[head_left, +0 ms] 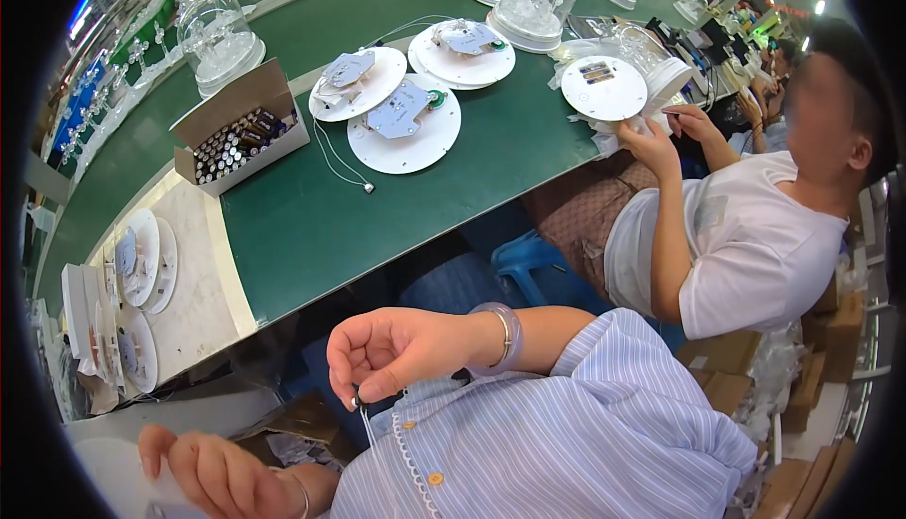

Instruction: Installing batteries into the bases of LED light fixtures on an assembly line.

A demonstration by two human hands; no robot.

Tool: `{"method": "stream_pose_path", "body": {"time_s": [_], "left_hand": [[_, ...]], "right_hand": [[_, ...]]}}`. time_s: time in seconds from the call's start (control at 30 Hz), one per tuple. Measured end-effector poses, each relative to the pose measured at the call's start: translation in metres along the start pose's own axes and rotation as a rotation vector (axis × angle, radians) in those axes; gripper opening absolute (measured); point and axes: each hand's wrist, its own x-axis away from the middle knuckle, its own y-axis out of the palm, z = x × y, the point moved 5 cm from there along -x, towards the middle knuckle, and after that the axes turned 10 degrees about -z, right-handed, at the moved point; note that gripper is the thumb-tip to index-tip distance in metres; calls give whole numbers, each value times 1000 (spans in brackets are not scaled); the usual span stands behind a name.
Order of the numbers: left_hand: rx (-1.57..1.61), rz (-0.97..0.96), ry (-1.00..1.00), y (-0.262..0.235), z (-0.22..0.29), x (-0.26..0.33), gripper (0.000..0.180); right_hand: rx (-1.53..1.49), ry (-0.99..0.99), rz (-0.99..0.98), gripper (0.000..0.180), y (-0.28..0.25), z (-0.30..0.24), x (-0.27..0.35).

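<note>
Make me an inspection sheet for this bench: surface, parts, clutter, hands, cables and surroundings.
Surface: green worktop, with a pale section at left.
Parts: three white discs carrying circuit boards on the green; more discs at left; a pale piece by the left hand, too blurred to identify.
Clutter: open cardboard box of batteries.
Hands: right hand pinches a thin white cable near its end; left fingers curled, grip unclear.
Cables: the pinched one hangs before a striped shirt; a connector-tipped lead lies on the worktop.
Surroundings: co-worker at right holding another disc; clear domes farther back; blue stool.
</note>
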Motion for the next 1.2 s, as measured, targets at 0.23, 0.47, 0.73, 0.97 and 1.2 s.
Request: {"method": "stream_pose_path", "body": {"time_s": [0.23,0.47,0.73,0.97,1.2], "left_hand": [[-655,-68,58,-41,32,27,41],[-2285,-898,360,13,-27,21,13],[-2167,-1335,25,-26,-112,0,17],[-2089,-496,72,-90,-63,-5,12],[-1924,132,-213,-157,-21,-2,23]], "right_hand": [[1372,-90,443,35,-27,-22,27],[76,137,351,62,-12,-39,47],[-100,-184,524,38,-40,-66,90],[69,-375,839,37,-92,-115,178],[317,-434,1231,26,-139,-145,240]]}}
